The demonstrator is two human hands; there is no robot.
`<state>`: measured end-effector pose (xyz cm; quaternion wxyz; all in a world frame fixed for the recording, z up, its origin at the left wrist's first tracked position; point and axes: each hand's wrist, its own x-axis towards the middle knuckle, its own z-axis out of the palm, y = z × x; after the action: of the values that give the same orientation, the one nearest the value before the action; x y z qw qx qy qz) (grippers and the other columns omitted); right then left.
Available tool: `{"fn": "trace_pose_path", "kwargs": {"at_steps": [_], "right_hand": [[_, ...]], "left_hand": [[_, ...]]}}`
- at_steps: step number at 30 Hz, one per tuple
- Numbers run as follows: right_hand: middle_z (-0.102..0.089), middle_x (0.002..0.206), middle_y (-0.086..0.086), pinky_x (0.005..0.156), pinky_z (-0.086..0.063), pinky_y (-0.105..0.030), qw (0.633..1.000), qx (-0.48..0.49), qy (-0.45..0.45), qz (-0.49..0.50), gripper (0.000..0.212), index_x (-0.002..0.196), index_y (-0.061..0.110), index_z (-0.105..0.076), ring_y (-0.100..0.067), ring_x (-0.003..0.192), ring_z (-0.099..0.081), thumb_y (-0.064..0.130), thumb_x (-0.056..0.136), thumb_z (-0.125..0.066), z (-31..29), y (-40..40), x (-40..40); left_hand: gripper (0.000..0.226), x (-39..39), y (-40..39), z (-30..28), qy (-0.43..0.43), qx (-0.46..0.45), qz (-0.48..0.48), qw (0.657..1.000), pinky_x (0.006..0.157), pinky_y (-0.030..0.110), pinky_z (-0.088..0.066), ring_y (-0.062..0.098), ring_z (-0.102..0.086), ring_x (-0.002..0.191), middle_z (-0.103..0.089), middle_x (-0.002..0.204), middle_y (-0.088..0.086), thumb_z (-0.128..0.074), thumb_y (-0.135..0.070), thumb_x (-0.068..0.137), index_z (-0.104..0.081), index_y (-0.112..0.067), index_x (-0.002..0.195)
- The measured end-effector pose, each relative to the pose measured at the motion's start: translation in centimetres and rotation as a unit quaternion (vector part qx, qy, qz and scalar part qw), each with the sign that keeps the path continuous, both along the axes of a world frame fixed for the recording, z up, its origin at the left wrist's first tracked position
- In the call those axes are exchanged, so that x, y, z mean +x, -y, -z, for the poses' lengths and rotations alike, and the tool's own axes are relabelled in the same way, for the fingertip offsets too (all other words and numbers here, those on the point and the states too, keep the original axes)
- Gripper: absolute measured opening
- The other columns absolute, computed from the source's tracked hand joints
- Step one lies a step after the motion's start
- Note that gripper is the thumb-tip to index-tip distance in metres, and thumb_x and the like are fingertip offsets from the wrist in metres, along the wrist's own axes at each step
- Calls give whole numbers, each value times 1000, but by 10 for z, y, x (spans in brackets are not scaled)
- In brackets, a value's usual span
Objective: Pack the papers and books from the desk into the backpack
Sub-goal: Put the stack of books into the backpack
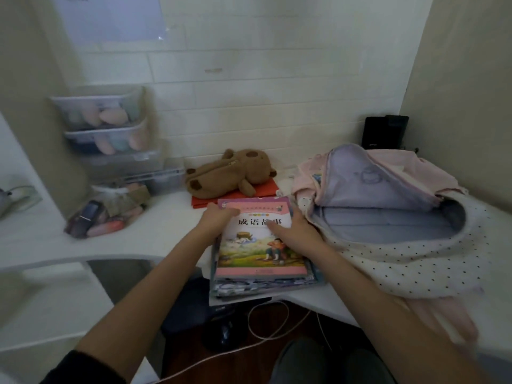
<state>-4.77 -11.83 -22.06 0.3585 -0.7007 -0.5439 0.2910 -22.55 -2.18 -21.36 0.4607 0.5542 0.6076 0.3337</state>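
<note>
The stack of books (pixel 260 245) lay on the desk (pixel 166 231) just left of the open backpack (pixel 388 217). The left hand (pixel 217 218) curled over its far-left corner; the right hand (pixel 295 231) pressed its cover, fingers loosely spread. A plush toy (pixel 230 173) lay behind the stack.

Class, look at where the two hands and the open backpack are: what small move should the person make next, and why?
Probably lift the stack of books and carry it right, towards the backpack. The left hand grips the stack's far left corner, the right hand lies on the top cover at its right edge, and the backpack lies unzipped beside the stack, its mouth gaping, with nothing visible inside.
</note>
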Motion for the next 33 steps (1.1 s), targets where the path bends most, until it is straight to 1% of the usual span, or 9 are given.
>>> {"fn": "trace_pose_path", "kwargs": {"at_steps": [2, 3, 7, 10, 15, 20, 23, 29, 33], "right_hand": [[-48, 139, 2, 99, -42, -35, 1000, -8, 13, -7, 81, 144, 23, -27, -24, 124, -49, 61, 80, -57, -2, 5, -1], [-50, 137, 3, 98, -43, -36, 1000, -10, 20, -9, 80, 141, 24, -33, -23, 122, -51, 66, 76, -56, -3, 9, -3], [-53, 133, 6, 98, -46, -43, 1000, 3, 16, -7, 89, 136, 28, -39, -21, 118, -53, 78, 64, -52, 0, 11, -3], [-53, 133, 6, 98, -46, -42, 1000, 10, 7, -4, 82, 136, 26, -37, -20, 117, -54, 71, 70, -56, 0, 13, -4], [-54, 131, 7, 94, -46, -36, 1000, 19, -4, 9, 73, 138, 24, -34, -18, 115, -54, 59, 79, -60, 5, 10, -1], [-57, 128, 6, 88, -47, -33, 998, 44, -24, 25, 66, 136, 26, -35, -16, 109, -57, 55, 82, -60, 7, 9, 5], [-53, 131, 5, 91, -47, -33, 998, 44, -36, 25, 71, 139, 25, -30, -18, 113, -55, 55, 82, -60, 8, 10, 5], [-49, 137, 4, 86, -42, -27, 993, 59, -98, 28, 82, 145, 21, -19, -13, 108, -51, 46, 82, -66, 6, 13, 4], [-28, 150, -5, 103, -34, -31, 974, 104, -195, 47, 111, 149, 18, 3, -24, 133, -36, 39, 74, -76, -14, 5, 12]], "left_hand": [[56, -5, 4, -8, 97, -47, -24, 994, 52, 27, -52, 24, -63, 82, -59, 109, 14, -66, -19, 84, -40, 0, 130], [49, -10, 5, -13, 125, -70, -25, 989, 49, 28, -52, 24, -63, 74, -62, 102, 16, -66, -17, 84, -44, 0, 126], [48, -29, 6, -23, 120, -118, -12, 986, 59, 33, -48, 24, -60, 70, -61, 83, 15, -71, -24, 81, -51, 1, 116], [54, -33, 2, -27, 103, -131, 23, 986, 61, 34, -52, 27, -65, 81, -65, 94, 17, -76, -30, 76, -53, -1, 117], [70, -22, -11, -23, 69, -127, 68, 987, 85, 44, -55, 30, -69, 92, -69, 105, 16, -84, -28, 64, -52, -6, 122], [69, -6, -8, -27, 111, -99, 114, 982, 64, 37, -59, 29, -71, 85, -69, 108, 18, -79, -21, 72, -44, -5, 130], [54, -9, -1, -27, 149, -114, 149, 971, 64, 38, -59, 30, -72, 86, -71, 103, 18, -75, -18, 78, -51, -5, 125], [55, -10, 17, -10, 235, 2, 103, 966, 60, 33, -59, 29, -71, 83, -69, 107, 20, -78, -2, 70, -54, -6, 119], [64, -14, 18, -41, 285, 91, 79, 951, 63, 36, -59, 28, -71, 84, -68, 108, 17, -79, 2, 66, -51, -8, 122]]}}
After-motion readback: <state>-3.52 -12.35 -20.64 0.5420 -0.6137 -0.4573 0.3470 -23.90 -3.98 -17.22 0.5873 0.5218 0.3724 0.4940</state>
